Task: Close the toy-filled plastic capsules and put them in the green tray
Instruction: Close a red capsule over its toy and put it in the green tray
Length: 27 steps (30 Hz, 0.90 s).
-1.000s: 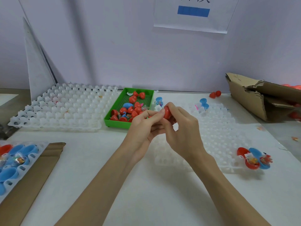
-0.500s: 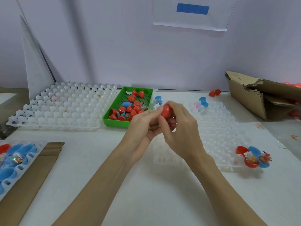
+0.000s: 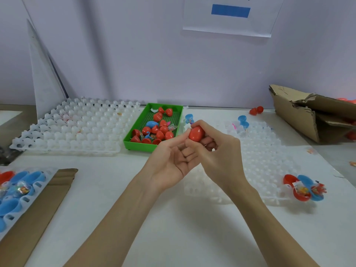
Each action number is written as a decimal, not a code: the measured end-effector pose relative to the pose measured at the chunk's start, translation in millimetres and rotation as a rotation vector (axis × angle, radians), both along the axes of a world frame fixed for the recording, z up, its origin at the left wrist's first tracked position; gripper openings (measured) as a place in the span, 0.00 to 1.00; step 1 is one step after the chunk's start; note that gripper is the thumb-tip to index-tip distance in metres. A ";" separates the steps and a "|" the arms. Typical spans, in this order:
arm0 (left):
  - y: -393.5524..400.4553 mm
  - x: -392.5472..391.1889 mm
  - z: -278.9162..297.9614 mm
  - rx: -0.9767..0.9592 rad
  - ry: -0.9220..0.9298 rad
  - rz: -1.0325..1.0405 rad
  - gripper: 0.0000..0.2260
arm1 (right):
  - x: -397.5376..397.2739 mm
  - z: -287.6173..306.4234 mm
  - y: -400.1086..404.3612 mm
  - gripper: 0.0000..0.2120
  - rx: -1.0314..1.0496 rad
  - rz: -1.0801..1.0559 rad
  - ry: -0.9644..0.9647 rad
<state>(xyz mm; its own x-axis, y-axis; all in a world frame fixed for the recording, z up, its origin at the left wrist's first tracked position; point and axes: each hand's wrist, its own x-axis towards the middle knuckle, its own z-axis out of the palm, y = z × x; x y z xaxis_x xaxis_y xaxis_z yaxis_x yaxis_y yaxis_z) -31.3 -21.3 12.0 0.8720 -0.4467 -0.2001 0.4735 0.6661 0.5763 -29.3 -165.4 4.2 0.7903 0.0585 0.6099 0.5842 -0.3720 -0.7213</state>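
Observation:
My right hand (image 3: 217,151) pinches a closed red capsule (image 3: 196,132) between thumb and fingers, held above the table just right of the green tray (image 3: 152,147). My left hand (image 3: 169,162) lies palm up beside it with loose fingers, and one fingertip touches the capsule's left side. The green tray holds several red capsules (image 3: 163,130) and one blue one. Two open capsules with toys, red and blue (image 3: 300,189), lie at the right on the table.
White moulded grid trays lie at the left (image 3: 77,128) and under my hands to the right (image 3: 265,157). A torn cardboard box (image 3: 300,116) stands far right. At the near left are a holder of blue capsule halves (image 3: 17,189) and a cardboard sheet (image 3: 38,209).
My left hand has loosened its pinch on the red capsule and dropped back palm up. My right hand keeps hold of the capsule, which now shows more fully.

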 end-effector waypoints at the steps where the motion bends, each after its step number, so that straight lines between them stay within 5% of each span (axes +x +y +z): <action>1: 2.3 0.5 0.2 -0.005 0.007 -0.028 0.19 | -0.7 -0.1 -0.3 0.09 -0.002 -0.004 0.003; 7: 8.8 3.9 1.2 0.011 0.042 -0.081 0.19 | 1.5 -3.7 2.0 0.10 -0.009 -0.041 0.012; 13: 0.0 8.7 -5.3 0.244 -0.040 0.162 0.16 | 4.7 -11.9 -0.7 0.26 -0.115 -0.057 0.107; 20: -1.4 7.3 -5.0 0.550 -0.228 0.253 0.22 | 2.5 -8.1 2.5 0.13 -0.006 -0.074 0.141; 23: -0.4 7.0 -1.0 0.519 -0.153 0.303 0.31 | 7.3 8.8 -5.3 0.07 0.314 -0.033 0.296; 27: 8.5 10.5 0.0 0.440 -0.106 0.377 0.27 | 60.5 66.1 -56.1 0.03 1.192 0.202 0.524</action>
